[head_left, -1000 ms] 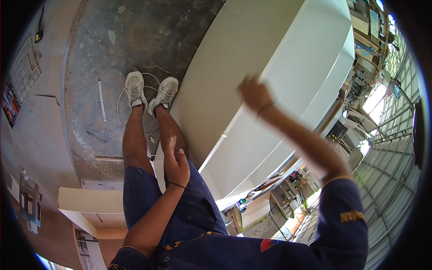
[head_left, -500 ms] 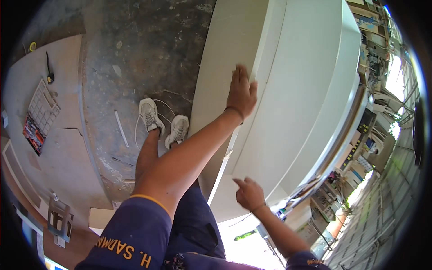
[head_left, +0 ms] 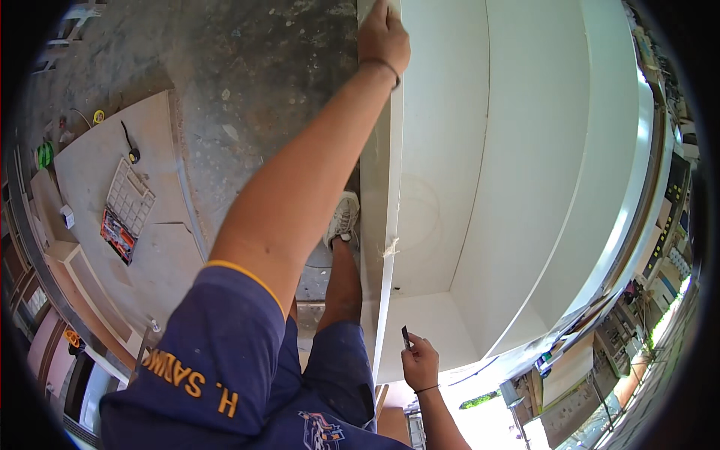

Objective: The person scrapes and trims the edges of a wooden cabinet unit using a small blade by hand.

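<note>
A large white box-like cabinet (head_left: 439,187) lies along my right side, with its inside facing up. My left arm stretches forward, and my left hand (head_left: 384,46) is closed over the far part of its near panel edge (head_left: 396,150). A frayed pale tuft (head_left: 391,247) sticks out of that edge about midway. Close to the cabinet's near end, my right hand (head_left: 421,366) is closed round a small, thin, dark blade-like tool (head_left: 406,337) pointing up from the fingers. Its exact kind is too small to make out.
To the left lies a brown board (head_left: 142,217) with a tape measure (head_left: 134,155) and an orange-and-grey tool case (head_left: 129,206) on it. My shoe (head_left: 343,217) stands on the stained concrete floor (head_left: 270,90) beside the cabinet. Cluttered shelves (head_left: 622,322) line the far right.
My left hand has moved forward along the panel and closed on its edge. My right hand has drawn back toward me, and the dark tool now shows in it. My feet have shifted.
</note>
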### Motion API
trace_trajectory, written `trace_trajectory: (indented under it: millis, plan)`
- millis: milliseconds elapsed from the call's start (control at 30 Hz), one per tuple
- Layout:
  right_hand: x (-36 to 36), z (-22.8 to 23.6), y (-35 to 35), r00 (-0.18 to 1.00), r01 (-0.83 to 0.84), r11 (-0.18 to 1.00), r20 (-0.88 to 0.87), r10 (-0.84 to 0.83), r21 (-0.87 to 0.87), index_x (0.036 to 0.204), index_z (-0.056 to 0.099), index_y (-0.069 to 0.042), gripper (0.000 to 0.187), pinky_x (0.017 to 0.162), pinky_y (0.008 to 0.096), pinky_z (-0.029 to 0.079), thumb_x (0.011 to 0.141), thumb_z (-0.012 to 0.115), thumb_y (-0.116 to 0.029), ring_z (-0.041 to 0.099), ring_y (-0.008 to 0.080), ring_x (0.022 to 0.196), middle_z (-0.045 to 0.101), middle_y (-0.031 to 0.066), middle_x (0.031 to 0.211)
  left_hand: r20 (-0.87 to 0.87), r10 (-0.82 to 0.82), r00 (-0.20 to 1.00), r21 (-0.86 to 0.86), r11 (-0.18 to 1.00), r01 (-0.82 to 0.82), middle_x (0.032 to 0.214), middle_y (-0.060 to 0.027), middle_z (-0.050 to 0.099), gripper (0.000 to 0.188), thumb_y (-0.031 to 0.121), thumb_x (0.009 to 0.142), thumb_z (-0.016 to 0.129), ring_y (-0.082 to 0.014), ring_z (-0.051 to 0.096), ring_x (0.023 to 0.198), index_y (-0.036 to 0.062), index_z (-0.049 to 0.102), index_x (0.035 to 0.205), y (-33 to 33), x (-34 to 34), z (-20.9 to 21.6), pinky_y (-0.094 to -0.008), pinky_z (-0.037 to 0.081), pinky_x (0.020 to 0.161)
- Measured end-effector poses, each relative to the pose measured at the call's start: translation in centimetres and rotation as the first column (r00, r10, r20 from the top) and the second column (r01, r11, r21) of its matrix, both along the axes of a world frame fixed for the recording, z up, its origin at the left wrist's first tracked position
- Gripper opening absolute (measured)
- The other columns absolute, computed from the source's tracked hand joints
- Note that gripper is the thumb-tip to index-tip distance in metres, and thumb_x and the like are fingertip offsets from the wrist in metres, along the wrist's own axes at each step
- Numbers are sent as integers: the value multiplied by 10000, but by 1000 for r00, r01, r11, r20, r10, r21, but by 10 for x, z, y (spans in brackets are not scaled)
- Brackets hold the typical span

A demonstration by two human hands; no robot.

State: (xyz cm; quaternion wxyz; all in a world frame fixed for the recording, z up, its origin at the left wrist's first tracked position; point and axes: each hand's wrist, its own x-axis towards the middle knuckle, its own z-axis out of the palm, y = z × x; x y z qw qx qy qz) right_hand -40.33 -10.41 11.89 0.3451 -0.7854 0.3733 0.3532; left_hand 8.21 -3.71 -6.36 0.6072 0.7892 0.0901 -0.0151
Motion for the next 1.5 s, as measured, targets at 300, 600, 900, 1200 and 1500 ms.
trace_trajectory:
  millis: [300, 600, 900, 1200, 1500]
  plan:
    - [167, -51, -40, 932, -235, 965, 255, 258, -117, 1128, 606, -29, 363, 625, 351, 480, 767, 583, -50, 577, 261, 667, 578, 135, 747, 9, -15, 1000, -137, 991, 16, 1442, -177, 366, 476, 56, 968, 358, -326, 342, 1337, 94, 302, 1439, 20, -165, 20, -372, 340, 1082]
    - [615, -72, 22, -55, -531, -161, -156, 986, -832, 1102, 642, -153, 338, 843, 374, 498, 800, 521, -62, 590, 263, 1004, 616, 95, 1030, -257, 33, 966, -107, 992, -62, 967, -131, 578, 259, -27, 840, 542, -287, 553, 894, 26, 605, 1086, 37, -324, 49, -383, 462, 799]
    - [494, -96, 40, -344, -818, -471, -376, 861, -331, 1105, 611, -202, 351, 774, 398, 504, 818, 488, -41, 553, 252, 1037, 528, 94, 1100, -356, 27, 934, -125, 989, -76, 888, -112, 596, 213, 4, 799, 572, -297, 561, 854, 43, 598, 1007, 51, -366, 52, -391, 466, 762]
    - [631, -71, 35, -218, -574, -536, -515, 829, -619, 1135, 611, -189, 431, 830, 369, 515, 770, 487, 3, 583, 265, 958, 583, 63, 1073, -393, -8, 919, -164, 984, -62, 849, -89, 594, 117, 27, 789, 594, -293, 567, 813, 79, 572, 892, 47, -376, 56, -393, 468, 730]
    - [472, -88, 53, -356, -851, -457, -355, 864, -259, 1087, 636, -193, 274, 802, 404, 524, 879, 480, -102, 579, 246, 1015, 561, 99, 1096, -419, 25, 908, -114, 990, -80, 787, -83, 583, 82, 119, 818, 633, -274, 572, 749, 71, 570, 836, 56, -384, 44, -385, 466, 665]
